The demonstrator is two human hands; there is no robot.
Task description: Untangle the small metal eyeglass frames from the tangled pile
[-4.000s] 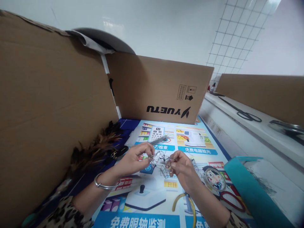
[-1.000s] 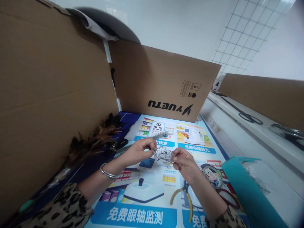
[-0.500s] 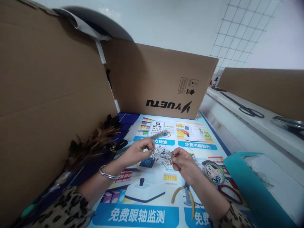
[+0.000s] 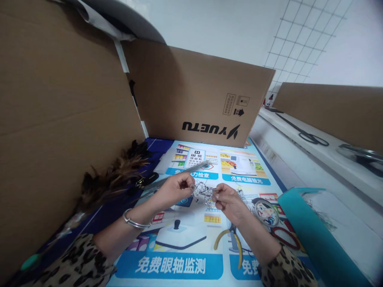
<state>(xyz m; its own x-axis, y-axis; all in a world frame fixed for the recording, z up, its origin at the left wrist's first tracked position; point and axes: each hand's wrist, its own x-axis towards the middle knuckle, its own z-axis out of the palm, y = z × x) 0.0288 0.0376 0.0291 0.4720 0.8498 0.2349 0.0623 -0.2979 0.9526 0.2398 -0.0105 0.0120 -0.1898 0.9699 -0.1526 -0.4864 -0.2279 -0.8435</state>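
Observation:
My left hand and my right hand both pinch a small tangle of thin silver wire held just above a printed poster mat. The left fingers grip its left end, the right fingers its right end. A silver bangle circles my left wrist. Both sleeves are leopard print.
Cardboard walls stand at the left and back. Brown feathers lie at the left, with thin metal rods behind my hands. Yellow-handled pliers, red-handled scissors and a teal tray are at the right. Black scissors lie on the white ledge.
My two hands have come a little closer together around the wire tangle, and the view has shifted slightly. Nothing else on the mat has moved.

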